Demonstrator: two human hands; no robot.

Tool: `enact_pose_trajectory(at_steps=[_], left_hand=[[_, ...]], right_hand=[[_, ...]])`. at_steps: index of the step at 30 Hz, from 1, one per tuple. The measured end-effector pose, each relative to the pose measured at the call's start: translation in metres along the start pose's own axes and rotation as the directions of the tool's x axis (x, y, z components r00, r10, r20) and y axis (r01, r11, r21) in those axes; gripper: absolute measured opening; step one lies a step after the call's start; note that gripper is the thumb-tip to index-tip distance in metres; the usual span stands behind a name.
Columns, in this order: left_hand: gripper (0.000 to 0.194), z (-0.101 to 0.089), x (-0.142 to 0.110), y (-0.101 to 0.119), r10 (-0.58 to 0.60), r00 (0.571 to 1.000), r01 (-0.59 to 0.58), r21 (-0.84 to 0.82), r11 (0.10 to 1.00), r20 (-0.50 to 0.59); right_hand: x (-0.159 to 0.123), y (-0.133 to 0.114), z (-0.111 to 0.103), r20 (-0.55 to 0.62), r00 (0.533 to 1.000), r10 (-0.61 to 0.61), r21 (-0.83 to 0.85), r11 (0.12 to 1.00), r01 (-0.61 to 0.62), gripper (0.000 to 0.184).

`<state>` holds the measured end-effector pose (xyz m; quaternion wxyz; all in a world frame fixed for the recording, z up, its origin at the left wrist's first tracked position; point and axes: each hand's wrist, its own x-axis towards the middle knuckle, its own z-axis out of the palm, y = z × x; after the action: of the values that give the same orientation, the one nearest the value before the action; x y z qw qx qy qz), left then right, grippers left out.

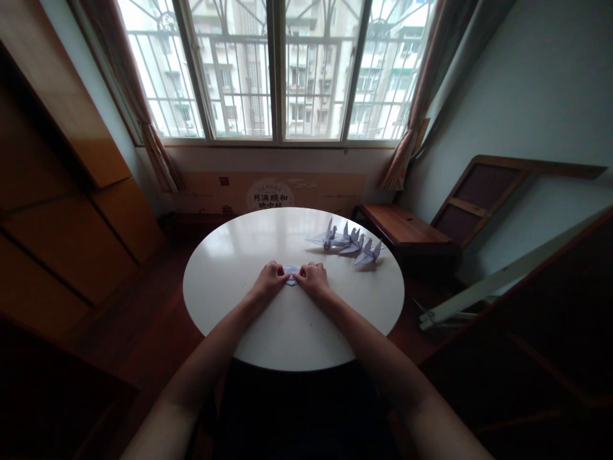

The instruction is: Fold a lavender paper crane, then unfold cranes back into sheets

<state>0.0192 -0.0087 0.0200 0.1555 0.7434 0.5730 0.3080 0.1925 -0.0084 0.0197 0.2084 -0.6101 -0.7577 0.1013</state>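
Observation:
A small piece of pale folded paper [292,271] lies on the white round table [297,332], a pointed corner of it toward me. My left hand [271,277] pinches its left side, fingers curled and thumb on the paper. From the other side my right hand [313,277] grips the right part in the same way, the two thumbs close together at the middle. Much of the paper is hidden under my fingers. Beyond my right hand, several folded paper cranes [368,253] stand in a cluster, touching or nearly so.
A wooden bench [407,225] stands behind the table at the right, with a wooden frame [479,198] leaning by the wall. A long printed cardboard box [316,191] is under the window. Wooden cabinets [110,236] line the left.

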Motion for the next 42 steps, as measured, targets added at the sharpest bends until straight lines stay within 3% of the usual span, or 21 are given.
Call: enact_pose_trajectory(at_steps=[7,12,25,34,42], left_hand=[[0.025,-0.015,-0.009,0.017,-0.051,0.995,0.029,0.252,0.967,0.081],[0.028,-0.020,-0.009,0.021,-0.060,0.991,0.017,0.329,0.944,0.120],[0.026,-0.021,-0.007,0.013,-0.074,0.987,0.017,0.359,0.933,0.144],[0.027,-0.028,-0.008,0.013,-0.162,0.974,0.099,0.346,0.933,0.157],[0.026,-0.041,-0.006,0.000,-0.210,0.965,0.146,0.340,0.929,0.158]], right_hand=[[-0.001,-0.003,-0.001,0.009,1.000,0.023,-0.034,0.999,-0.022,0.036],[-0.001,-0.005,-0.004,0.014,1.000,0.023,-0.039,0.999,-0.023,0.035],[-0.001,-0.006,-0.004,0.003,0.999,0.036,-0.028,0.999,-0.036,0.036],[-0.001,-0.004,-0.005,0.004,1.000,0.027,-0.031,0.999,-0.027,0.037],[0.000,-0.001,-0.002,-0.003,1.000,0.029,-0.023,0.999,-0.029,0.038]])
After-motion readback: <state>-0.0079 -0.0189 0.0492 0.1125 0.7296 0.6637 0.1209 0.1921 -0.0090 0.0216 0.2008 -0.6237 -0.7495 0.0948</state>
